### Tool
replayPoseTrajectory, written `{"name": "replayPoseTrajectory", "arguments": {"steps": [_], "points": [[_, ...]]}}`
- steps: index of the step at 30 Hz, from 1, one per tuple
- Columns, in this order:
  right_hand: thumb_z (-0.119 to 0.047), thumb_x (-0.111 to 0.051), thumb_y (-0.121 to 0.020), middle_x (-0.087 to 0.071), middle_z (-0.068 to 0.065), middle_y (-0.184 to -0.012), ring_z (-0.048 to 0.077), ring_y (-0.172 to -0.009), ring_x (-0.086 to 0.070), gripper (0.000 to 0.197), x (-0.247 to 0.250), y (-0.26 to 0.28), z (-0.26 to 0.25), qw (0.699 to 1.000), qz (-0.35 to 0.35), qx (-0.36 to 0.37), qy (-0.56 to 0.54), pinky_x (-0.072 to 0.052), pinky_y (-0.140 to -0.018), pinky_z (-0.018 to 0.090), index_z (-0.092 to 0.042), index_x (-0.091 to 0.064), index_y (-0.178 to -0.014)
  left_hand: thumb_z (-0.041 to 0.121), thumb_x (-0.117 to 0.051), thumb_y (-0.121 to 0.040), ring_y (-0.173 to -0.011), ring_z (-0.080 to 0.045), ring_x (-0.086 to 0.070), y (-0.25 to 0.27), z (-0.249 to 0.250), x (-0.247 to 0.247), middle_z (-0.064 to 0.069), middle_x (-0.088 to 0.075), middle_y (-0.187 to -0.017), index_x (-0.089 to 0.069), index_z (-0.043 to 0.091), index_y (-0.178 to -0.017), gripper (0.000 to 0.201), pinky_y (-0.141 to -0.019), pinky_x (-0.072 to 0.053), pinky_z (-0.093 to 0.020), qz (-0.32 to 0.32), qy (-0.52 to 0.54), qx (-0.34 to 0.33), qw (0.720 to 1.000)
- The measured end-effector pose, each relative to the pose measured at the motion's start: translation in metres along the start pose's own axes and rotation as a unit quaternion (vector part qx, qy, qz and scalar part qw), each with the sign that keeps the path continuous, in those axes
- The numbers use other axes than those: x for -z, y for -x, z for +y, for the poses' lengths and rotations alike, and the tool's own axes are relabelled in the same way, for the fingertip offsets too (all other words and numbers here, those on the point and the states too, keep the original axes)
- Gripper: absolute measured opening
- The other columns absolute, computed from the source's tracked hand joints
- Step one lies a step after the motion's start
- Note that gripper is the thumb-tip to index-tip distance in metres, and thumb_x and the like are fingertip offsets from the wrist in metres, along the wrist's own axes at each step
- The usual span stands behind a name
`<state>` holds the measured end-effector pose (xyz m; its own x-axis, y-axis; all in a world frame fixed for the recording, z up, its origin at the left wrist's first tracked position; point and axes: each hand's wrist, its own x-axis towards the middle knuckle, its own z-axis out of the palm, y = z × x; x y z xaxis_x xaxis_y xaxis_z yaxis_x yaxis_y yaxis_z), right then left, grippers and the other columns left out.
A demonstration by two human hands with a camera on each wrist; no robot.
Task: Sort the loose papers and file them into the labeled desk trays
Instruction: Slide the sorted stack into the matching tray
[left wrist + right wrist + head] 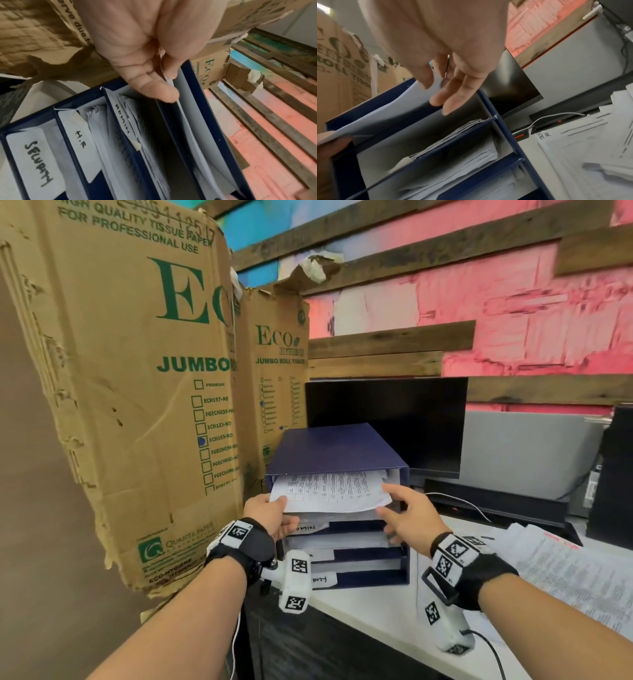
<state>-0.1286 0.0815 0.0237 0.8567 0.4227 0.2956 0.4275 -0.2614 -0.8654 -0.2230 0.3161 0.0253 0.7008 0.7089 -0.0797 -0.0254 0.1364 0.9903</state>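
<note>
Now both forearms reaching forward, left hand [270, 517] pinching the printed sheet's [330, 491] left edge at frame centre, sheet half inside the blue tray stack's [337, 455] top slot, right hand [409, 518] fingers loosely spread beside its right corner.

Even daylight, blurred wrist views

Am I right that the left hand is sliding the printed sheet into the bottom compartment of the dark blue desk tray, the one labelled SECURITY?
Not quite. The left hand is sliding the printed sheet into the top compartment of the dark blue desk tray, above the ADMIN label. The head view shows this; the SECURITY label is on the bottom compartment.
</note>
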Motion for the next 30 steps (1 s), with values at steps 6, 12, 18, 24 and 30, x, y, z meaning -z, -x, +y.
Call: {"name": "replayPoseTrajectory", "arguments": {"steps": [6, 12, 18, 24, 30], "points": [[-0.019, -0.060, -0.090, -0.063, 0.000, -0.104, 0.025, -0.083, -0.065, 0.033, -0.012, -0.025, -0.008, 0.992, 0.112, 0.032, 0.047, -0.055, -0.081, 0.039, -0.009, -0.061, -0.121, 0.040, -0.054, -0.094, -0.036, -0.016, -0.044, 0.004, 0.006, 0.003, -0.004, -0.058, -0.061, -0.058, 0.004, -0.098, 0.036, -0.037, -0.038, -0.020, -0.008, -0.125, -0.027, 0.992], [-0.025, -0.056, -0.091, -0.053, 0.008, -0.104, 0.026, -0.088, -0.055, 0.015, -0.025, -0.039, -0.017, 0.963, 0.089, 0.041, 0.252, -0.042, -0.074, 0.030, -0.010, -0.051, -0.091, 0.027, -0.050, -0.098, -0.032, -0.012, -0.042, 0.006, 0.008, -0.008, 0.000, -0.057, -0.068, -0.056, 0.014, -0.100, 0.015, -0.033, -0.034, -0.016, -0.088, -0.141, -0.027, 0.986], [-0.021, -0.052, -0.090, -0.049, -0.003, -0.123, 0.021, -0.101, -0.058, 0.030, -0.016, -0.030, -0.008, 0.945, 0.055, 0.101, 0.307, -0.050, -0.085, 0.034, -0.018, -0.056, -0.120, 0.020, -0.049, -0.098, -0.034, -0.014, -0.041, 0.000, 0.013, -0.023, -0.002, -0.061, -0.067, -0.054, 0.012, -0.108, 0.014, -0.032, -0.033, -0.014, -0.089, -0.231, -0.083, 0.965], [-0.015, -0.052, -0.076, -0.047, -0.005, -0.133, 0.025, -0.106, -0.058, 0.048, -0.015, -0.035, -0.024, 0.851, -0.102, 0.070, 0.511, -0.052, -0.082, 0.038, -0.022, -0.049, -0.124, 0.011, -0.044, -0.098, -0.037, -0.016, -0.042, -0.003, 0.020, -0.029, -0.008, -0.055, -0.061, -0.052, 0.008, -0.109, 0.014, -0.030, -0.031, -0.013, -0.055, -0.303, -0.062, 0.949], [-0.019, -0.052, -0.081, -0.011, 0.001, -0.157, 0.031, -0.122, -0.050, 0.071, -0.024, -0.043, -0.032, 0.836, -0.129, 0.001, 0.533, -0.049, -0.091, 0.044, -0.019, -0.023, -0.146, 0.008, -0.032, -0.099, -0.026, -0.014, -0.044, 0.003, 0.026, -0.030, -0.012, -0.052, -0.065, -0.029, 0.015, -0.142, 0.044, -0.030, -0.034, -0.014, -0.089, -0.354, -0.001, 0.931]]}}
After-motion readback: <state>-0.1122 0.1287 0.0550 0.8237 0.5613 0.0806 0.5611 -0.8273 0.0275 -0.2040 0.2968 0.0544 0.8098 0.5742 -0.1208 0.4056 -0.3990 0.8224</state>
